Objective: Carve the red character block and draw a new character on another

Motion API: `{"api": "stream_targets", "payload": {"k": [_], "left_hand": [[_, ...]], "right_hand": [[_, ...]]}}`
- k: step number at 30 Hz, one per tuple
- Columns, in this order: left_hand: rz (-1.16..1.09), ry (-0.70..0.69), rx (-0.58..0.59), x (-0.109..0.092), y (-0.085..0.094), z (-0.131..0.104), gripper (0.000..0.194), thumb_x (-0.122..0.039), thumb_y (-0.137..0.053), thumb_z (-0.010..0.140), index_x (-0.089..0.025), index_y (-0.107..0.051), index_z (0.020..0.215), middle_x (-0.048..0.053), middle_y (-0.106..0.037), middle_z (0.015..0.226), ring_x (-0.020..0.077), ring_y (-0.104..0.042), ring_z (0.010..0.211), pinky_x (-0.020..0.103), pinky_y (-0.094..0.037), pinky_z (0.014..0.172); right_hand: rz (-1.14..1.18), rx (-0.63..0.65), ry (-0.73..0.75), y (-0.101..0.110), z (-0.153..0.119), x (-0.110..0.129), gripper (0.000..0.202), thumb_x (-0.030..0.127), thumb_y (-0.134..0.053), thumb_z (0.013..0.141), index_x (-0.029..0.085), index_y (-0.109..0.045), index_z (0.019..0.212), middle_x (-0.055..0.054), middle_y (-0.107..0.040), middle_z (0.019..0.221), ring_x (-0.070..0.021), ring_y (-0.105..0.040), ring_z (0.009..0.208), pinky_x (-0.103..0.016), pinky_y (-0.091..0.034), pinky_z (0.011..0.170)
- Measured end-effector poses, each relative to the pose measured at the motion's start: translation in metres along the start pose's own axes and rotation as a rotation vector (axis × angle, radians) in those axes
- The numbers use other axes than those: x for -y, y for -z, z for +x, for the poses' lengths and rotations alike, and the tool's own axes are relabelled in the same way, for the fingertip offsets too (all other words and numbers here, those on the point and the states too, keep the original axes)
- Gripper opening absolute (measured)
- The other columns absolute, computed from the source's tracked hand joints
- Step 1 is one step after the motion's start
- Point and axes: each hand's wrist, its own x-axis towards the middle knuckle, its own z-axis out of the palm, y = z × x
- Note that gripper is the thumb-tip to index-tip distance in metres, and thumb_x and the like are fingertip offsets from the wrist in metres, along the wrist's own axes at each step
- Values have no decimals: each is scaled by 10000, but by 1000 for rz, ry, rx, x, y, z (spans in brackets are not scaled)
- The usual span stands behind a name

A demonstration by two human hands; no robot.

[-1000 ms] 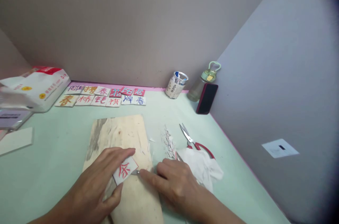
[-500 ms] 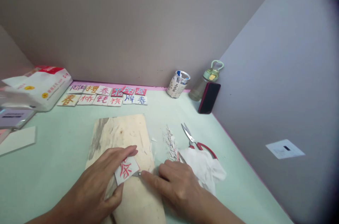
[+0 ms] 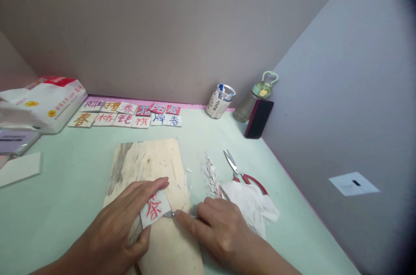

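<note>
The white tile with a red character [image 3: 154,209] lies tilted on the wooden board [image 3: 165,158], well in from the left and right edges of the surface [image 3: 74,158]. The left hand [image 3: 117,218] pinches it, fingers over its far side and thumb at its near one, probably to stop it sliding. The right hand [image 3: 221,227] is folded round a slim bladed tool [image 3: 169,214], index finger laid forward, likely for fine control at the tile's right edge (the grip's underside is hidden). The board probably shields the surface. Right of it lie dark shavings [image 3: 211,175], a white cloth [image 3: 251,205] and scissors [image 3: 238,175]. Lettered tiles [image 3: 104,119] sit in two rows along the far edge, characters facing up, seemingly for easy viewing. Near the far right corner, a phone [image 3: 259,119] stands apparently propped against a bottle [image 3: 243,108].
</note>
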Motion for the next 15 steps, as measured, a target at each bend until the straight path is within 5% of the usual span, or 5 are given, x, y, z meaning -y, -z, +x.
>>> {"api": "stream_targets", "payload": {"k": [4, 10, 15], "left_hand": [[-28, 17, 17, 1, -1, -1, 691, -183, -465, 892, -311, -353, 1562, -14, -593, 1504, 213, -584, 1362, 372, -456, 1186], [-13, -5, -12, -1, -1, -1, 692, -174, -471, 883, -304, -364, 1554, -14, -621, 1476, 210, -607, 1338, 355, -461, 1180], [-9, 3, -1, 0, -2, -2, 701, -170, -468, 888, -308, -353, 1566, -28, -606, 1492, 213, -594, 1354, 365, -450, 1191]], "right_hand": [[6, 10, 4, 3, 3, 3, 249, 112, -434, 1086, 109, -628, 1243, 11, -535, 673, -160, -420, 591, -318, -262, 527], [282, 243, -202, 21, -2, 0, 342, 155, -428, 1049, 227, -622, 1321, -2, -576, 760, -160, -527, 628, -294, -349, 552], [314, 260, -225, 23, -2, -3, 343, 160, -432, 1057, 227, -624, 1334, -3, -594, 766, -157, -545, 633, -287, -351, 571]]}}
